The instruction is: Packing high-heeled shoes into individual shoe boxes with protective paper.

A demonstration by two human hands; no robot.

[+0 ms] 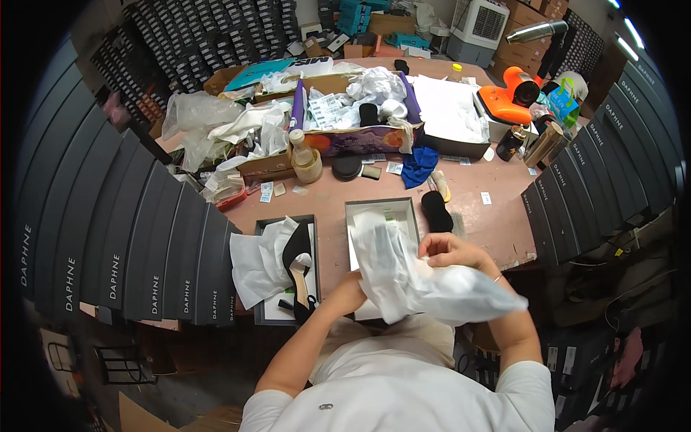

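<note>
Both hands hold a clear plastic bag (410, 277) with a dark shoe partly inside, just above the near table edge. My left hand (349, 291) grips the bag from below at its left side. My right hand (446, 250) pinches the bag's upper right edge. Under the bag lies an open shoe-box part (381, 210) with white paper in it. To the left, another open box (268, 229) holds white tissue paper (258, 263) and a black high-heeled shoe (296, 268).
Tall stacks of dark shoe boxes (122, 237) flank the pink table (497, 216) on the left, and more stand on the right (597, 180). A black brush (435, 210), blue cloth (419, 165), glue bottle (299, 147), an orange tool (511, 97) and cluttered cartons lie beyond.
</note>
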